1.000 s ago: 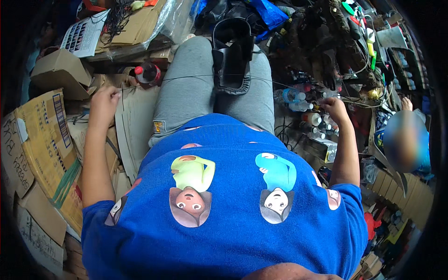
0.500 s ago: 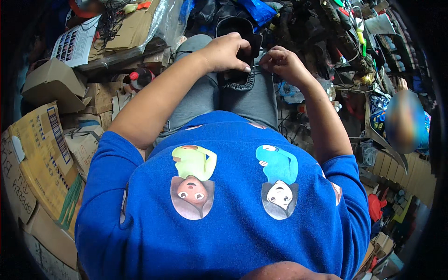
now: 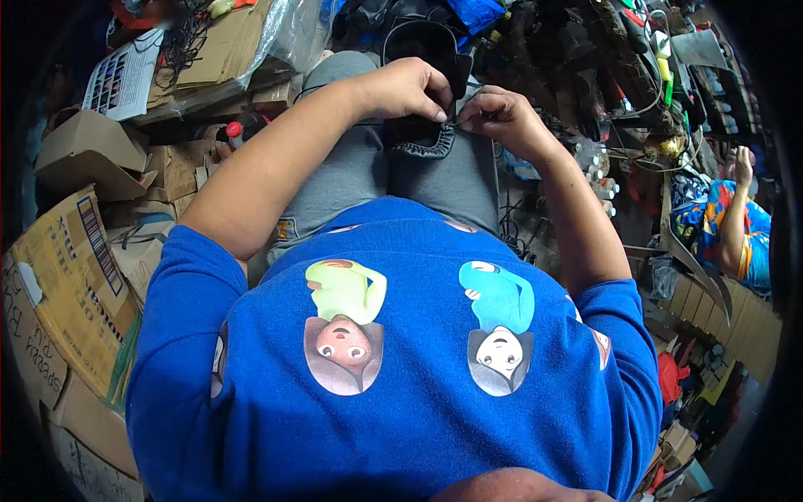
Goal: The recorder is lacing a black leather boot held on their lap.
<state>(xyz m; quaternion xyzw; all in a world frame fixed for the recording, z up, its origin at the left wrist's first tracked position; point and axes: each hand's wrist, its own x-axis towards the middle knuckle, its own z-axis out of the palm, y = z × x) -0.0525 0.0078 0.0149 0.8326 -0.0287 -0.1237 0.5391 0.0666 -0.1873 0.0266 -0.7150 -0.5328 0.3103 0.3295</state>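
Note:
A black leather-like piece (image 3: 428, 149) with a gathered, pleated rim lies across my thighs; it looks like a shoe upper. Its far end rises in a rounded black loop. My left hand (image 3: 408, 90) grips the piece from above, thumb at the pleated rim and fingers curled over its side. Right beside that thumb, my right hand (image 3: 502, 119) is pinched at the rim's right edge. Whatever sits between its fingertips is too small to make out.
Cardboard boxes (image 3: 84, 151) are piled on the left, near a bottle with a red cap (image 3: 234, 130). Tools and cables crowd the upper right. A curved blade (image 3: 698, 263) stands at the right, by another person's arm (image 3: 738, 209).
My right hand has moved in slightly to the left, against the pleated rim; a thin shiny thing seen by its fingers earlier no longer shows. The other person's arm has shifted.

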